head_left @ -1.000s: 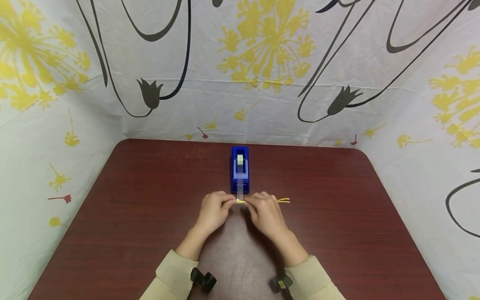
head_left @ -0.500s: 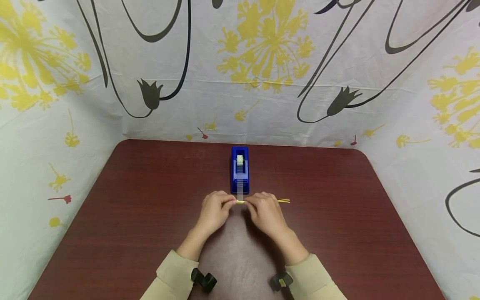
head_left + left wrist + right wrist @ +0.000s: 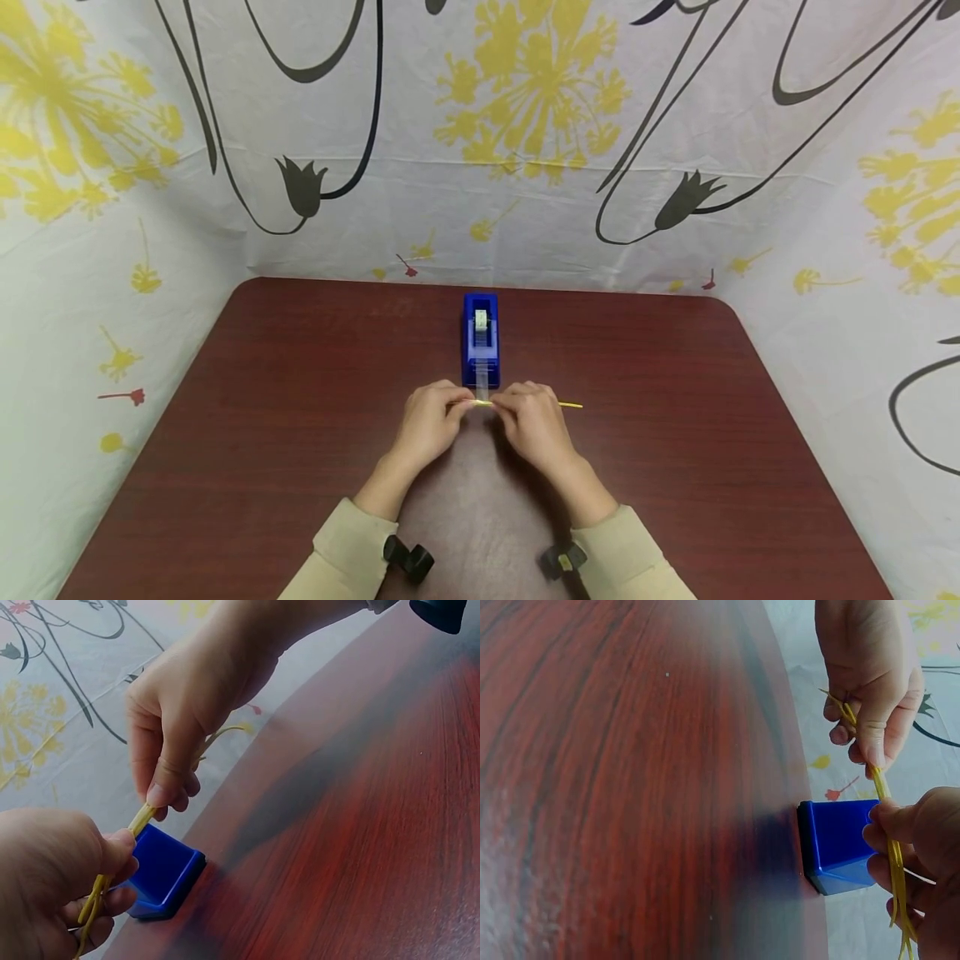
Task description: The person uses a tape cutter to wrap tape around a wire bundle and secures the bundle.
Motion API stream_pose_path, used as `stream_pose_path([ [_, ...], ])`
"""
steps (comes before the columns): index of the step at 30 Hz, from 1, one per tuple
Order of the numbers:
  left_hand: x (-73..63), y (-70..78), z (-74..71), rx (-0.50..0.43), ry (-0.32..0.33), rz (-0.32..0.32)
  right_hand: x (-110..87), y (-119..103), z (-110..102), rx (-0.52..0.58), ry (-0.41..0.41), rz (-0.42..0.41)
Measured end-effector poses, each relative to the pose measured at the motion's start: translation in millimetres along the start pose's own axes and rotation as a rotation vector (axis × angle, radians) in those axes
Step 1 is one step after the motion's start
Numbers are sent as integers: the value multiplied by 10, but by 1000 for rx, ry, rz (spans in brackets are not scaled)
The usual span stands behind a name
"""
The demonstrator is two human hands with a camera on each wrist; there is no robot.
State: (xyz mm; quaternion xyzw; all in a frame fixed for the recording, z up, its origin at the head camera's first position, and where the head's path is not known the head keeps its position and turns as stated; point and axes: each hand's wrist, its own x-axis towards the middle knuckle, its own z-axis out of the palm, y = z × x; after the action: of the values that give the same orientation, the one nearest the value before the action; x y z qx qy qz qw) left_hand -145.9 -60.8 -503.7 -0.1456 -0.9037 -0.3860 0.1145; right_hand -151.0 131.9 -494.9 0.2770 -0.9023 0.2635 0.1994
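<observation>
A bundle of thin yellow strands [image 3: 571,406] runs sideways between both hands, just in front of a blue tape dispenser [image 3: 470,342]. Pinched between thumb and fingers of my left hand [image 3: 429,423] is its left part, with loose ends trailing behind the fingers in the left wrist view. My right hand [image 3: 537,425] pinches it a short way along, and strand tails stick out past that hand. From the dispenser, a strip of clear tape [image 3: 482,385] reaches down to the short stretch of strands [image 3: 881,782] between the two pinches.
The dark red wooden table [image 3: 300,358] lies beneath the hands. Behind it hangs a white cloth [image 3: 420,200] printed with yellow and grey flowers. On the sleeves' cuffs sit black wrist cameras [image 3: 408,560].
The strand tails at the right, spread apart earlier, now line up as one in the head view. Both hands keep nearly the same place and pinch.
</observation>
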Motion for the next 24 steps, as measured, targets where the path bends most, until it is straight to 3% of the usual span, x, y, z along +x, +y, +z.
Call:
stream_pose_path([
  [5, 6, 22, -21, 51, -51, -6, 2, 13, 8, -29, 24, -31],
  [9, 7, 34, -35, 69, -55, 19, 5, 11, 6, -50, 34, -47],
  [24, 17, 41, -13, -10, 49, 38, 4, 15, 8, -55, 71, -67],
])
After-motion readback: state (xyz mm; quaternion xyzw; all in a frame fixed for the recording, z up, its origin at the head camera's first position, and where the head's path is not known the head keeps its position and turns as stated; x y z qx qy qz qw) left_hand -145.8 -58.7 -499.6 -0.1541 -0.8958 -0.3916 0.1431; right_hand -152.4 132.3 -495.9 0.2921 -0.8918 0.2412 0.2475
